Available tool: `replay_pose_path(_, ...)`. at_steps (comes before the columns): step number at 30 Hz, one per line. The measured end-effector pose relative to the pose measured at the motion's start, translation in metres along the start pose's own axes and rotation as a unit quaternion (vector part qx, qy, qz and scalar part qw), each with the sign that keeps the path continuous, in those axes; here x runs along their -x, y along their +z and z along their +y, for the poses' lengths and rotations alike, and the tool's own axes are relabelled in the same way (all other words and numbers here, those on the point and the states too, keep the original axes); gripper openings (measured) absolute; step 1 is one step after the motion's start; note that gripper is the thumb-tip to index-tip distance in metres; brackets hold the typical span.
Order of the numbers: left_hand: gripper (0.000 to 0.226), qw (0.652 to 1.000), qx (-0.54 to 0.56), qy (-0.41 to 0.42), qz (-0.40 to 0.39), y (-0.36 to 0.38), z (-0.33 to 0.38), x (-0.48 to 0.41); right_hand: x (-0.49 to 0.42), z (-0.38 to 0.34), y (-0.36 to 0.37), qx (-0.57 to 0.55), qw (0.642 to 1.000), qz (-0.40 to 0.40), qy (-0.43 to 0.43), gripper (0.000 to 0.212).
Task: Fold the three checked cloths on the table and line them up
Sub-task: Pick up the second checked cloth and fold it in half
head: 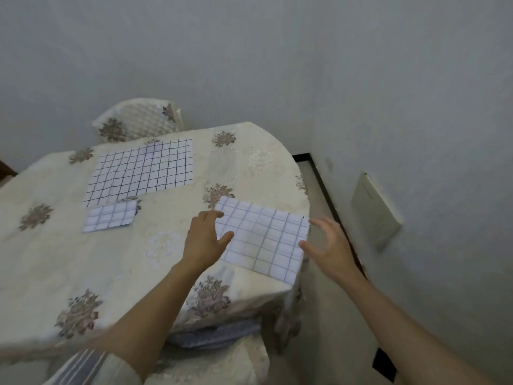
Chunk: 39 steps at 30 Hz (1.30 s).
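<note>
Three white checked cloths lie on the table point(50, 254). The largest cloth point(141, 170) is spread flat at the far side. A small folded cloth point(110, 216) sits just in front of it. A half-folded cloth point(263, 240) lies at the table's right edge, its near corner hanging slightly over. My left hand point(204, 240) hovers at this cloth's left edge, fingers apart, thumb over the fabric. My right hand point(326, 243) is open beside its right edge, off the table, holding nothing.
The table wears a cream floral tablecloth and curves round at the far right. A chair point(138, 120) with a matching cover stands behind it, another point(219, 357) sits below the near edge. The wall and a pale wall panel point(374, 207) are close on the right.
</note>
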<state>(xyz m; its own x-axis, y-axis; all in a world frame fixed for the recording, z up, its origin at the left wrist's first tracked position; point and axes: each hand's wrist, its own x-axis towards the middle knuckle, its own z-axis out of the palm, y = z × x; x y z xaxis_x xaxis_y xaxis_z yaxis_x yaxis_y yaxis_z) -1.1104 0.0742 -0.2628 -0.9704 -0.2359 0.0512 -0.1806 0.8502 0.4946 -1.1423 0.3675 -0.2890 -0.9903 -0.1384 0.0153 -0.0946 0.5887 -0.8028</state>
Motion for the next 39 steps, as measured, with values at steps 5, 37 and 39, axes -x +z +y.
replay_pose_path(5, 0.054, 1.000, 0.008, -0.018, 0.022, 0.023, 0.062, 0.024, -0.009, 0.022, -0.049, 0.037, 0.998, -0.048, -0.025, 0.060)
replay_pose_path(37, 0.060, 0.944, 0.008, -0.314, 0.098, 0.164, 0.122, 0.029, -0.222, 0.109, -0.037, 0.214, 0.844, -0.360, -0.336, 0.063)
replay_pose_path(39, 0.061, 0.933, -0.005, -0.343, 0.106, 0.172, 0.139, 0.041, -0.229, 0.115, -0.039, 0.221, 0.825, -0.387, -0.348, 0.062)
